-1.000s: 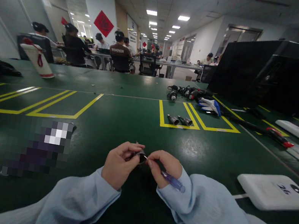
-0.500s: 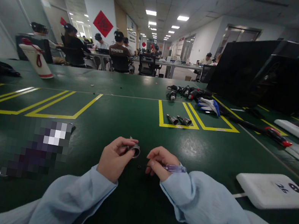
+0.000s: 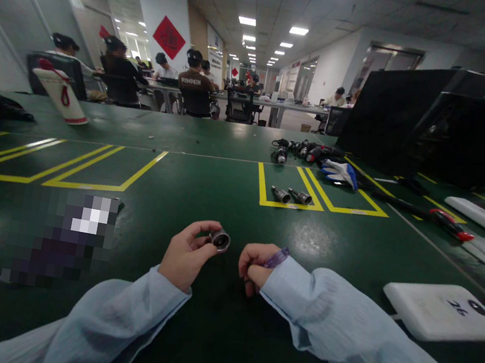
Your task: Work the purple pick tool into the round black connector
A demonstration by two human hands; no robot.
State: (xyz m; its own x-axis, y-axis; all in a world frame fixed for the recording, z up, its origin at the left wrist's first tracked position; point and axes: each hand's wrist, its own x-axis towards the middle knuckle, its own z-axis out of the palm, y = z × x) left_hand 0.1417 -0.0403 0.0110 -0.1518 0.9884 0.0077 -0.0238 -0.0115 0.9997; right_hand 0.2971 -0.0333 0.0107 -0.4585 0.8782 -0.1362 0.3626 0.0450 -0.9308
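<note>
My left hand (image 3: 186, 254) pinches a grey metal socket (image 3: 220, 240) between thumb and fingers, its round open end turned toward me. To its right, my right hand (image 3: 256, 265) is closed around a small screwdriver with a see-through purple handle (image 3: 277, 258), which sticks out past the thumb side toward the sleeve. The screwdriver's tip is hidden by my fingers. The two hands are apart, both just above the green table (image 3: 202, 199). Two similar metal sockets with shanks (image 3: 281, 195) lie farther off inside a yellow taped box.
A white power bank marked 26 (image 3: 447, 314) lies to the right. A blurred-out dark item (image 3: 62, 244) lies left. Behind are a blue-white glove (image 3: 340, 172), dark tools (image 3: 295, 148), a red-black tool (image 3: 451, 224), large black cases (image 3: 399, 118) and a white bottle (image 3: 63, 93). Several people sit beyond.
The socket has turned so its opening faces me more. My right hand has curled and rotated, tilting the purple handle upward. A tiny dark piece between the hands no longer shows.
</note>
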